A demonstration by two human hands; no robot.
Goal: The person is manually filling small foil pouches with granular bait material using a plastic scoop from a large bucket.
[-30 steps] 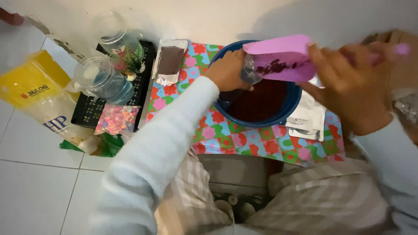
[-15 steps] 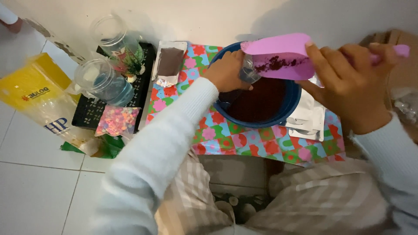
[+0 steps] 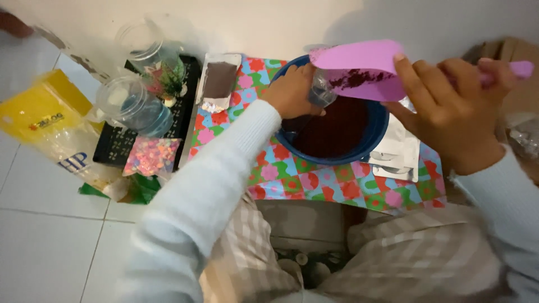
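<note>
While left hand grips jar, right fingers pinch scoop.

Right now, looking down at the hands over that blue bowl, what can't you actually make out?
- Small clear container in the left hand, head view: mostly hidden by the pink scoop and fingers; its contents cannot be told.
- Dark stuff in the blue bowl: liquid or powder unclear, blurred.
- Scoop handle: wrapped by the right hand.
- Yellow bag: cut off by the left edge.
</note>
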